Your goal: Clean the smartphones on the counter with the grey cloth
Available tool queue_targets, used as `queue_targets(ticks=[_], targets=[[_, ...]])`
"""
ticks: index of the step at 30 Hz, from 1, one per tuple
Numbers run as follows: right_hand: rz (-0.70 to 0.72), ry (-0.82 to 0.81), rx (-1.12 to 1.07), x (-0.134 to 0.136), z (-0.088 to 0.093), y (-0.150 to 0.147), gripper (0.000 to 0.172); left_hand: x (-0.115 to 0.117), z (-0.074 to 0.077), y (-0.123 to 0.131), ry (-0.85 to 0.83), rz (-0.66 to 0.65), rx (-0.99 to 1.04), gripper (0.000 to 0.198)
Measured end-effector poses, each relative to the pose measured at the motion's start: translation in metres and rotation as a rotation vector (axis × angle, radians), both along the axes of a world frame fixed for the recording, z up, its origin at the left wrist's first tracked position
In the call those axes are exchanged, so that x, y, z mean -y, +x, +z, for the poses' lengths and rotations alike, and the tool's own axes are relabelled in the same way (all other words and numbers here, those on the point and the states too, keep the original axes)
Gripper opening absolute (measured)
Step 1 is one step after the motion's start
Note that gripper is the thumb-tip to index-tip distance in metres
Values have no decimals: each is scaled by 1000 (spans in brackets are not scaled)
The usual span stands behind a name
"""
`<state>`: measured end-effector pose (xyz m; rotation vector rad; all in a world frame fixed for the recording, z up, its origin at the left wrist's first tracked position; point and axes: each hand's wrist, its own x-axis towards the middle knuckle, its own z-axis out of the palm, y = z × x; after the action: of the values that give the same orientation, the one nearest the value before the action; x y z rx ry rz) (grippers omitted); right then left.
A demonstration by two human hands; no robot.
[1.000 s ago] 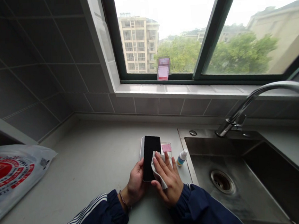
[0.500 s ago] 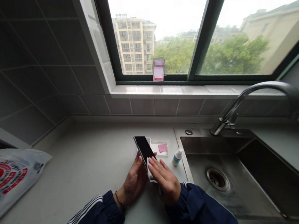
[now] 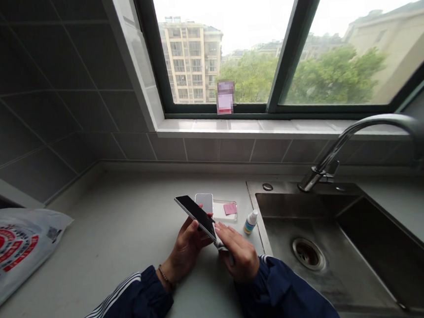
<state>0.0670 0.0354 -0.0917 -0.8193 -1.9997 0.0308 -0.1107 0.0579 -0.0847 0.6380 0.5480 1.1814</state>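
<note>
A smartphone [image 3: 195, 214] with a dark screen is tilted above the counter, gripped along its sides by my left hand [image 3: 187, 244]. My right hand [image 3: 238, 250] is closed around a white cloth [image 3: 219, 245], which meets the phone's lower right end. Part of the cloth is hidden under the fingers. Just behind the phone lies a pale flat rectangle with a light rim [image 3: 205, 202]. Beside it is a clear case [image 3: 220, 215] with a pink square [image 3: 230, 209] on it. A small white-capped bottle [image 3: 250, 222] stands right of my right hand.
A steel sink [image 3: 254, 200] with a curved faucet [image 3: 318, 164] is set into the counter [image 3: 129, 225] on the right. At the left edge lies a white plastic bag [image 3: 22, 245] with red print. A tiled wall and windowsill [image 3: 246, 126] run along the back.
The phone has turned anticlockwise, its top swinging left, uncovering more of the pale rectangle. My right hand and the cloth have moved from the screen to the phone's lower end.
</note>
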Motion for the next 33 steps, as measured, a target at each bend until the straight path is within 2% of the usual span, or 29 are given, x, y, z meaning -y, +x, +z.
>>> queue_targets(ticks=[4, 6, 9, 15, 20, 24, 27, 33], targets=[[104, -106, 78, 6, 6, 1, 60, 1, 0, 1, 16, -32, -15, 49], [204, -159, 128, 10, 11, 2, 71, 2, -1, 2, 11, -55, -20, 48], [272, -215, 159, 13, 15, 1, 88, 3, -4, 4, 23, -106, -28, 46], [244, -368, 34, 12, 8, -3, 92, 4, -13, 9, 167, -219, -133, 63], [158, -347, -81, 10, 3, -1, 88, 3, -3, 9, 342, -363, -263, 75], [78, -331, -158, 8, 1, -1, 86, 2, 3, 9, 403, -467, -298, 73], [68, -359, -149, 6, 0, -1, 80, 3, 1, 7, 388, -443, -301, 65], [23, -355, -19, 4, -8, -2, 72, 10, 2, 4, 158, -305, -151, 41]])
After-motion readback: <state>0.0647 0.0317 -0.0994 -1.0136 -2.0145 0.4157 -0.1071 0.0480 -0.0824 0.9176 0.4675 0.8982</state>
